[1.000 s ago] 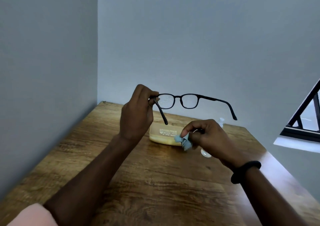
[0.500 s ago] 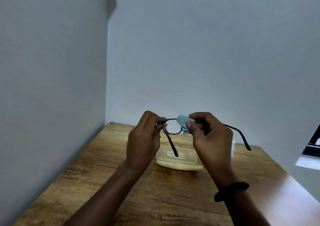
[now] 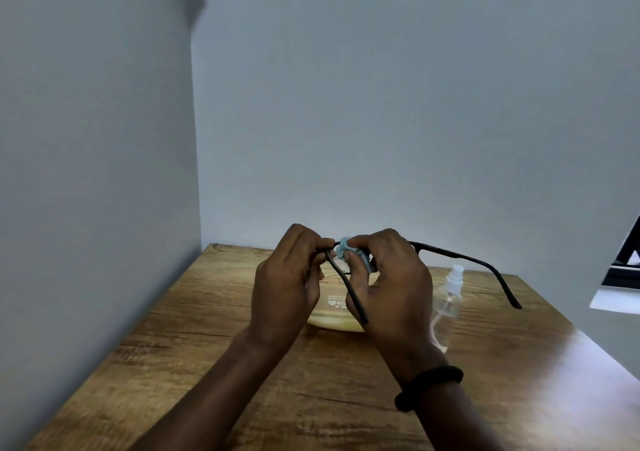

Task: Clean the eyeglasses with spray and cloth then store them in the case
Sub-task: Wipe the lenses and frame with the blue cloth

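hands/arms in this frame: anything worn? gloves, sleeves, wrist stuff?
No gloves on either the left hand or the right hand. Both forearms are bare as far as the frame shows; no sleeve is visible. The right wrist carries a plain black band. No rings, watch face or markings can be made out.

Glasses up over the table, both hands on them!
Left hand [image 3: 285, 277] at nine o'clock of the eyeglasses [image 3: 450, 255], right hand [image 3: 391, 284] with cloth [image 3: 344, 244] at centre; case [image 3: 334, 315] on the table [image 3: 173, 364] behind, spray bottle [image 3: 448, 298] at its three o'clock.
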The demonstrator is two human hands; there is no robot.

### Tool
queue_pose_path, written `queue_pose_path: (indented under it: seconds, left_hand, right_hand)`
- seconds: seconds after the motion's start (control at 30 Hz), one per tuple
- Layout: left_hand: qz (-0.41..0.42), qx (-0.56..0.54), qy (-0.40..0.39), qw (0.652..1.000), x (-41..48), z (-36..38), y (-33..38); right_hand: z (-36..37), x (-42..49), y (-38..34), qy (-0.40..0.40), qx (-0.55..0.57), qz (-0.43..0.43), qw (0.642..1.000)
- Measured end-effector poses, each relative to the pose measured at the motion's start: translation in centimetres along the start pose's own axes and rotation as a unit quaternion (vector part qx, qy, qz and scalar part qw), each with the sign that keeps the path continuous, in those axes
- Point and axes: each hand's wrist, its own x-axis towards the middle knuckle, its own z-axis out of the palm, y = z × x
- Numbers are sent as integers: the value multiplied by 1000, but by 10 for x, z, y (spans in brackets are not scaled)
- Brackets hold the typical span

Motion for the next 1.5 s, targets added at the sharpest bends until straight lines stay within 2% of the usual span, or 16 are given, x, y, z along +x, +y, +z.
queue_pose_path:
  seconds: [0.23,0.43,0.73,0.9,1.13,1.3,1.4,1.5]
  left_hand:
    - [-22,-13,9,1000,2,-3,-3]
    - [-26,-5,7,1000,2,-4,-4]
    - [-8,-8,-15,1000,-2,-1,1]
    - [3,-16,-9,1000,-3,-1,4]
    - [-14,-16,10,1000,-1,-7,-1]
    - [-21,-3,13,1000,3,-10,-4]
    - [-11,5,4,1000,3,-10,-5]
    - [-16,11,5,1000,4,-10,-7]
  right_hand:
    - [3,-5,-5,-46,25,17,998]
    - [-1,-7,-5,-79,-48,-9,996]
    - [-3,-7,-2,-26,-101,29,994]
    - [-1,-6,-1,-5,-26,24,999]
    - [2,-6,-3,-65,52,2,996]
    - [-3,-8,0,-111,-22,-11,994]
    - [-4,-9,0,-77,-67,1,995]
    - [-6,-6,2,-1,-44,12,999]
